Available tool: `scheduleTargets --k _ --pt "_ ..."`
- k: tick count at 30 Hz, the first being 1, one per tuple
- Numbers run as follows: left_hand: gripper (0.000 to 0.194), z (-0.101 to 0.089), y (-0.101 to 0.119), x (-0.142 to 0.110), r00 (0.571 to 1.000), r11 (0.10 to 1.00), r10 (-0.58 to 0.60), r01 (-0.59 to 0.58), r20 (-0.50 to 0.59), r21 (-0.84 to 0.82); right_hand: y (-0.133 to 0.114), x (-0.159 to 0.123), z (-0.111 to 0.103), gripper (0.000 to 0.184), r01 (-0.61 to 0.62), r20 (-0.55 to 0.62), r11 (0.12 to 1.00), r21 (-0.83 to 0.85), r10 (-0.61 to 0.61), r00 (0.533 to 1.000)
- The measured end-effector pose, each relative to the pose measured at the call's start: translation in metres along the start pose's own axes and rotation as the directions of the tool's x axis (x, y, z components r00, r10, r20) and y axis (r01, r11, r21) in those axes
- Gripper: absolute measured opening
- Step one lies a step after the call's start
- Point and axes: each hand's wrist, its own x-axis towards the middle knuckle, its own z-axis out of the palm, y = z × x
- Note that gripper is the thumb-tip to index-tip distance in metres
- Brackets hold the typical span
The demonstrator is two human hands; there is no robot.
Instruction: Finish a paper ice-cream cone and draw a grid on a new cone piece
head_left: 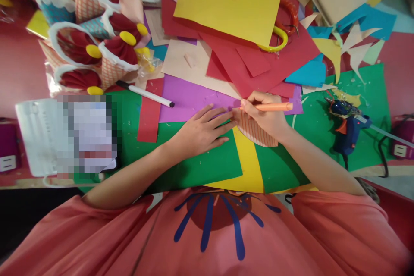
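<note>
My right hand is closed around an orange marker, its tip toward the left. Beneath that hand lies a curved piece of paper with orange stripes; part of it is hidden by the hand. My left hand rests palm down with fingers stretched out, the fingertips at the striped piece's left edge. Under both are a purple sheet and green sheets, with a yellow strip between the green ones. A white marker with black ends lies left of my left hand.
Several decorated paper cones are heaped at the back left. A phone-like device, blurred out, lies at left. Scissors with red and yellow handles sit partly under a yellow sheet. A blue glue gun lies at right among paper scraps.
</note>
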Motion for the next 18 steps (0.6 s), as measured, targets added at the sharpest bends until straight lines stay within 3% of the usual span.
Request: scheduleTargets --k 8,18 --pt "0.046 -0.0045 -0.0007 0.0030 0.999 1.000 0.010 -0.009 -0.052 0.021 0.0023 0.0001 0.0027 0.036 0.028 -0.019 0.999 -0.031 -0.029 0.999" --pt "0.046 -0.0038 -0.0017 0.0019 1.000 0.999 -0.026 0.026 0.002 -0.032 0.0054 0.0020 0.0028 0.037 0.048 0.007 0.999 -0.024 -0.047 0.999"
